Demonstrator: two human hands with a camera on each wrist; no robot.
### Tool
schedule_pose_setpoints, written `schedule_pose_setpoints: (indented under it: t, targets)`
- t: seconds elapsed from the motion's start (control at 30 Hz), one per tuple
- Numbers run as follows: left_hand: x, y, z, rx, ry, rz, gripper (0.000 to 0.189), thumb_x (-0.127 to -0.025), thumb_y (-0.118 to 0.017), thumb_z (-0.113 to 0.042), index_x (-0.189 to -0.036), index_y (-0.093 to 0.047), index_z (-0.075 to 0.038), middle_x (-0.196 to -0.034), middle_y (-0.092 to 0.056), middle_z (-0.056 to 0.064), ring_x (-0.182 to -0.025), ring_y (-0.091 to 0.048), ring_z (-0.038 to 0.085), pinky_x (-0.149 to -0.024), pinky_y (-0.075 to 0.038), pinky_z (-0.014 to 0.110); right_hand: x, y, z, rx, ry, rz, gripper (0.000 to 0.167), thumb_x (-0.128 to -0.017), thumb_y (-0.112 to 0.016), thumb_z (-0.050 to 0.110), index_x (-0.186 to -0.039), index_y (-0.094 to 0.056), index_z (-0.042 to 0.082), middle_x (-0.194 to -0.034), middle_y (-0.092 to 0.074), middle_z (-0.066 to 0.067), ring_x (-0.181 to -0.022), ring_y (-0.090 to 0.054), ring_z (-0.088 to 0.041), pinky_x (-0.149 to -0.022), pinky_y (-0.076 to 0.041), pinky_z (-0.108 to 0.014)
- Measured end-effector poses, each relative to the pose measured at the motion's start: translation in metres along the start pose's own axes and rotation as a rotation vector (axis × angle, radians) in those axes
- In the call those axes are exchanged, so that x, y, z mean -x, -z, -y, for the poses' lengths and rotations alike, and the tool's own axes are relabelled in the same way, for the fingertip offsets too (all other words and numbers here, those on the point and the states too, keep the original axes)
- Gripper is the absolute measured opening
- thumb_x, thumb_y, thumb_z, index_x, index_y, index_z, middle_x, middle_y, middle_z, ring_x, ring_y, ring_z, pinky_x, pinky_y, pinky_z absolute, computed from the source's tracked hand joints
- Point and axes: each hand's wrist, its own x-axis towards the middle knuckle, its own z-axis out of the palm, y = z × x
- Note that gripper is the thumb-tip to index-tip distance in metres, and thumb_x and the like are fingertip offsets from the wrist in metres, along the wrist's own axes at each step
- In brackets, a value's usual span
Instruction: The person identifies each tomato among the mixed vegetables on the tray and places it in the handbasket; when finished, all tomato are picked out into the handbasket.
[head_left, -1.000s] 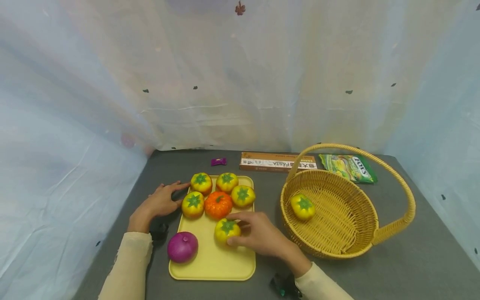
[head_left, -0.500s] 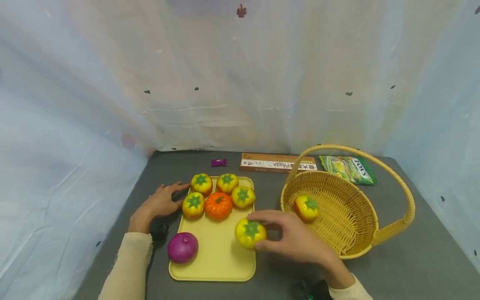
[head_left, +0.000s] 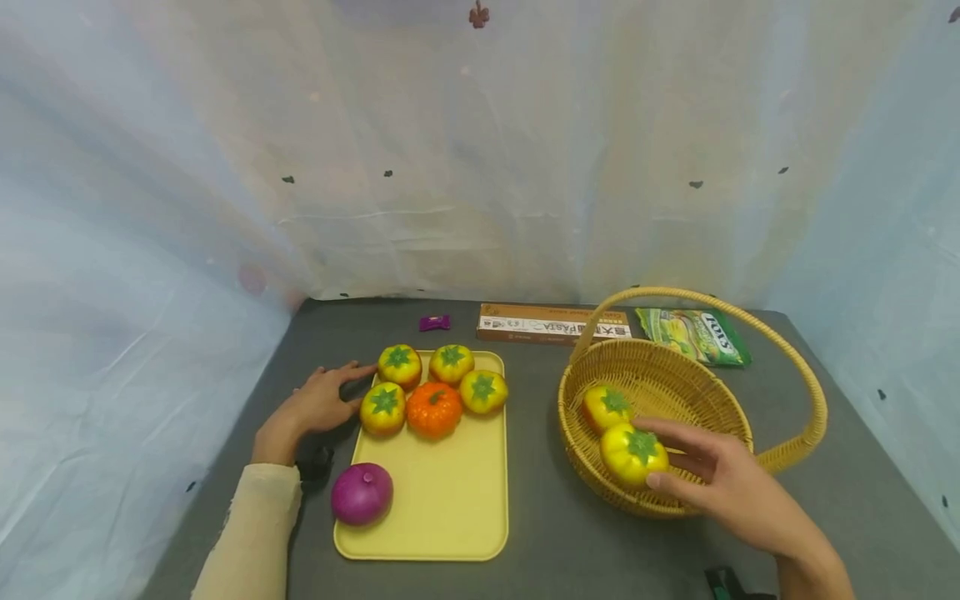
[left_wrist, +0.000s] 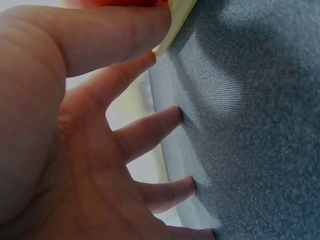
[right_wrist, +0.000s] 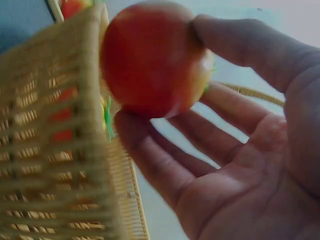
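Note:
My right hand [head_left: 731,487] pinches a yellow persimmon [head_left: 626,457] with a green leafy top between thumb and fingers. It is over the near left side of the wicker basket [head_left: 671,396]. The right wrist view shows this persimmon's red underside [right_wrist: 152,60] by the basket rim [right_wrist: 95,55]. Another persimmon [head_left: 603,408] lies inside the basket. My left hand [head_left: 318,404] lies with spread fingers at the left edge of the yellow tray [head_left: 442,521]; in the left wrist view its thumb [left_wrist: 120,32] and index finger touch the tray edge, other fingertips rest on the cloth.
On the tray sit several persimmons [head_left: 400,367], an orange pumpkin [head_left: 433,410] and a purple onion [head_left: 362,494]. Behind are a purple wrapped sweet [head_left: 435,322], a pasta box [head_left: 551,323] and a green packet [head_left: 693,335]. The basket's tall handle [head_left: 795,358] arches above it.
My right hand has lifted a persimmon from the tray and carried it rightward over the basket. The persimmon inside the basket has rolled slightly. My left hand has stayed put.

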Motion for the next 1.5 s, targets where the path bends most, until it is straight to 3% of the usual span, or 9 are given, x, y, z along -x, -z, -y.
schedule_pose_setpoints:
  t: [0.13,0.23,0.37,0.53,0.8,1.07,1.3,1.5]
  targets:
    - [0.0,0.0,0.001,0.001,0.0,-0.005,0.064,-0.104,-0.069,-0.032,-0.165,-0.052,-0.021,-0.175,-0.035,0.029,-0.156,-0.016,0.074,-0.113,-0.014,0.096,-0.004,0.003,-0.005,0.045,-0.064,0.013,0.048,-0.105,-0.077,0.029,-0.15,-0.067,0.021,-0.154,-0.066,-0.011,-0.127,-0.073,-0.013,-0.097,-0.061,-0.021]
    - [0.0,-0.001,0.001,0.0,0.0,-0.007,0.064,-0.104,-0.069,-0.032,-0.165,-0.053,-0.021,-0.175,-0.035,0.029,-0.156,-0.016,0.073,-0.113,-0.014,0.096,-0.011,0.0,-0.009,0.046,-0.067,0.045,0.049,-0.105,-0.077,0.03,-0.15,-0.067,0.016,-0.155,-0.064,-0.017,-0.129,-0.073,-0.035,-0.098,-0.064,-0.03]
    - [-0.002,-0.002,0.001,0.001,0.002,-0.005,0.064,-0.104,-0.069,-0.031,-0.165,-0.053,-0.022,-0.175,-0.035,0.028,-0.156,-0.016,0.073,-0.113,-0.014,0.096,-0.021,-0.006,-0.013,0.039,-0.066,0.086,0.051,-0.104,-0.078,0.031,-0.15,-0.067,0.012,-0.155,-0.063,-0.021,-0.131,-0.07,-0.046,-0.1,-0.065,-0.044]
    - [-0.002,-0.001,0.001,0.0,0.004,-0.006,0.064,-0.104,-0.069,-0.031,-0.165,-0.053,-0.022,-0.175,-0.035,0.028,-0.156,-0.016,0.073,-0.111,-0.013,0.097,-0.031,-0.014,-0.015,0.062,-0.054,0.071,0.05,-0.103,-0.08,0.031,-0.148,-0.068,0.013,-0.154,-0.064,-0.02,-0.129,-0.071,-0.045,-0.099,-0.065,-0.048]
    - [-0.003,-0.001,0.002,-0.001,0.009,-0.009,0.064,-0.104,-0.07,-0.032,-0.165,-0.053,-0.023,-0.175,-0.034,0.027,-0.157,-0.016,0.073,-0.111,-0.013,0.097,-0.048,-0.026,-0.015,0.046,-0.029,-0.004,0.05,-0.1,-0.082,0.023,-0.147,-0.069,0.01,-0.149,-0.067,-0.018,-0.134,-0.068,-0.042,-0.1,-0.065,-0.043]
    - [-0.002,-0.002,0.002,-0.003,0.007,-0.009,0.063,-0.104,-0.07,-0.032,-0.165,-0.053,-0.023,-0.175,-0.034,0.027,-0.156,-0.016,0.073,-0.111,-0.014,0.097,-0.055,-0.036,-0.017,0.218,-0.005,-0.077,0.058,-0.094,-0.087,0.019,-0.148,-0.069,0.008,-0.147,-0.071,-0.017,-0.129,-0.072,-0.04,-0.102,-0.063,-0.052]
    - [-0.001,-0.002,0.001,0.003,0.016,-0.012,0.064,-0.104,-0.07,-0.032,-0.165,-0.053,-0.023,-0.176,-0.034,0.027,-0.157,-0.015,0.073,-0.111,-0.012,0.097,-0.054,-0.031,-0.012,0.162,0.002,-0.081,0.059,-0.097,-0.086,0.023,-0.151,-0.066,0.009,-0.152,-0.069,-0.013,-0.136,-0.068,-0.039,-0.109,-0.058,-0.054]
    - [-0.002,-0.003,0.002,0.005,0.017,-0.012,0.064,-0.104,-0.07,-0.031,-0.165,-0.053,-0.023,-0.175,-0.034,0.028,-0.156,-0.015,0.074,-0.11,-0.012,0.098,-0.061,-0.034,0.004,0.096,0.047,-0.088,0.059,-0.1,-0.083,0.032,-0.153,-0.065,0.017,-0.152,-0.069,-0.008,-0.134,-0.071,-0.034,-0.111,-0.058,-0.053]
